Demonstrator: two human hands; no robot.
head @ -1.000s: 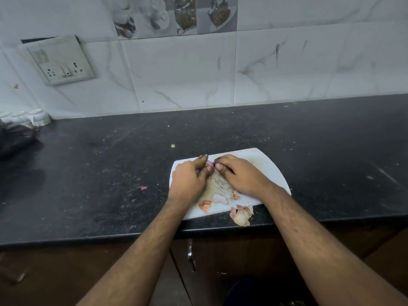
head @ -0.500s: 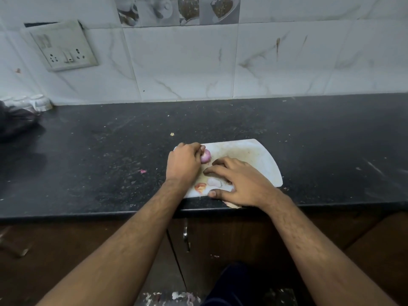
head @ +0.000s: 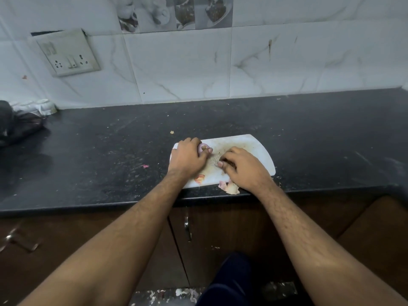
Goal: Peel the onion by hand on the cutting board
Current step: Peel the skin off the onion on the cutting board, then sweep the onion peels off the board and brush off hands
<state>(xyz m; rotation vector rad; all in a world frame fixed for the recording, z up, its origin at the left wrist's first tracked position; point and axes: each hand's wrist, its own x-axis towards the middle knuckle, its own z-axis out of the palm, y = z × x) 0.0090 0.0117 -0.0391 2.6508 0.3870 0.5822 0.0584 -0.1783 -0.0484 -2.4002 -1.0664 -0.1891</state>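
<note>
Left hand (head: 187, 157) curls round the small onion (head: 203, 148) at the cutting board's (head: 260, 151) far-left corner. Right hand (head: 240, 167) rests mid-board, fingers curled; whether it pinches a scrap, cannot tell. Onion looks light, firm, likely slick where bared; best pinched at a loose skin edge. Peel scraps (head: 229, 187) lie on the dark surface (head: 110, 155).
</note>
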